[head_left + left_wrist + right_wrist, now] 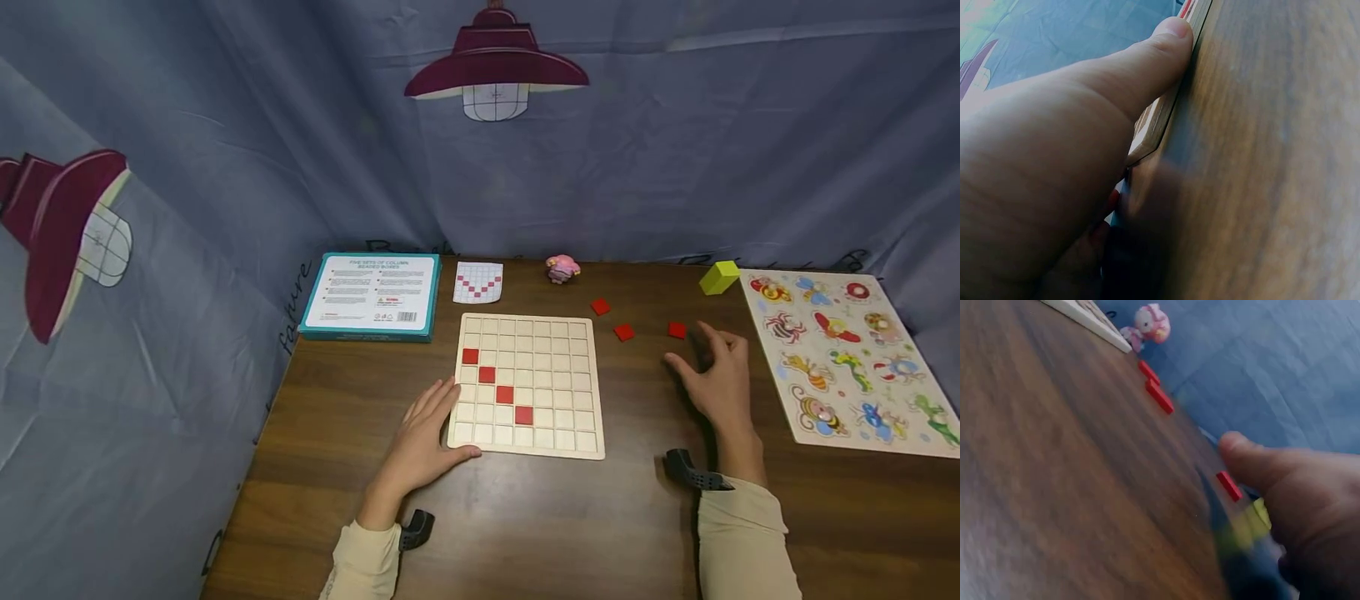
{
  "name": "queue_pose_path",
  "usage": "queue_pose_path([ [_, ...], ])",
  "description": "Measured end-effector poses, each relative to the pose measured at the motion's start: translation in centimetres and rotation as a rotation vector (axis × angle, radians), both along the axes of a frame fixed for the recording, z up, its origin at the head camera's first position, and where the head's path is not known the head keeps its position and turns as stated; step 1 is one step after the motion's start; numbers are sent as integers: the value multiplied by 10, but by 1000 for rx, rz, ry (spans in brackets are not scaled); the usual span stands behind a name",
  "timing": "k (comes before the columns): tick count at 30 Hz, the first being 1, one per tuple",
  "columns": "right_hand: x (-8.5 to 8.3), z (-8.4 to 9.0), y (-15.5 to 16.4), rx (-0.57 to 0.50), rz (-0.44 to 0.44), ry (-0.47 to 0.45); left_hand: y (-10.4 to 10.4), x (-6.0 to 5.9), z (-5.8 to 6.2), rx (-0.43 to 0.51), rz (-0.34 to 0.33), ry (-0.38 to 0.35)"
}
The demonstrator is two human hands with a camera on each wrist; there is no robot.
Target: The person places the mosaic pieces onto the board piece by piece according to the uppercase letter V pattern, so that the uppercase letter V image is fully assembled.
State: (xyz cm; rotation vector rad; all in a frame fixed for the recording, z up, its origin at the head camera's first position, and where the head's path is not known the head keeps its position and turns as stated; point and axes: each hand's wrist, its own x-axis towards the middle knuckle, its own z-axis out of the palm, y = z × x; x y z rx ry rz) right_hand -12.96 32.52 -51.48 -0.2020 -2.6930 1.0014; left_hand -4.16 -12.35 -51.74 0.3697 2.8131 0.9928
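Neither hand holds anything: the left hand (420, 442) lies flat on the wooden table (540, 517) with straight fingers resting against the near left corner of the grid board (547, 417), its thumb pressed along the board's near edge, as the left wrist view shows up close (1166, 44). On the right, the right hand (716, 379) hovers low over the table with fingers relaxed and spread, its fingertips just beside the nearest loose red tile (677, 330) but apart from it. Two more red tiles (624, 332) lie to the left of that one, between the board and the hand, with the farther of them (600, 307) nearer the back wall. Four red tiles sit in the board, running in a diagonal from far left toward near centre (496, 383). Beyond the board lie a pattern card (477, 282) and a small pink figure (562, 268); a teal box (372, 296) lies far left, a yellow block (720, 277) and an animal peg puzzle (847, 358) on the right.
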Motion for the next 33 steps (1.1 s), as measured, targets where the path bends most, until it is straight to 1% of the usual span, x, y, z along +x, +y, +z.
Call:
queue_pose_path([
  [3,-2,-6,8,42,21,-54,0,0,1,-6,4,-19],
  [7,-6,-11,7,151,31,-115,0,0,2,-3,7,-31],
  [9,-6,-11,5,163,19,-138,0,0,2,-9,7,-34],
  [12,-6,-11,2,145,-9,-151,0,0,3,3,4,-19],
  [16,-6,-13,1,125,-32,-123,0,0,5,7,4,-18],
  [19,-6,-13,1,137,-24,-112,0,0,4,-2,1,-32],
  [24,-6,-11,0,142,-14,-105,0,0,2,5,4,-30],
  [33,-2,-12,-2,145,9,-29,0,-2,0,10,0,-28],
])
